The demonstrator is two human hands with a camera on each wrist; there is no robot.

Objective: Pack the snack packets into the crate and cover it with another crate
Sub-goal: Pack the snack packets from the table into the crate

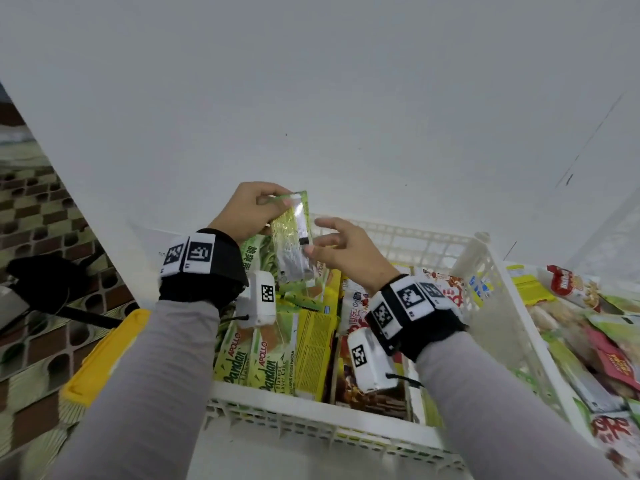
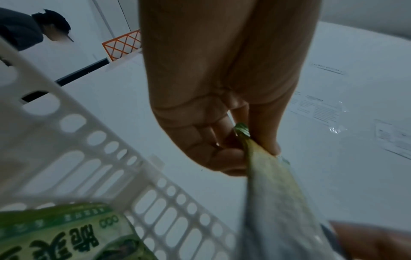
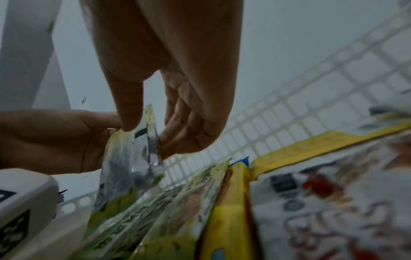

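While the left hand (image 1: pixel 250 210) pinched the green packet's (image 1: pixel 291 237) top, it hung lengthwise over the crate (image 1: pixel 485 271), the loosely spread right hand (image 1: pixel 341 251) touching its lower edge.

Head view looking steeply down, wrist views close along each palm, all sharing the white crate (image 1: pixel 485 271).

Packet in my grip (image 1: pixel 292 237): one
Crates under my hands (image 1: pixel 485 271): one
Pandan cake packs below my left wrist (image 1: pixel 256 362): two
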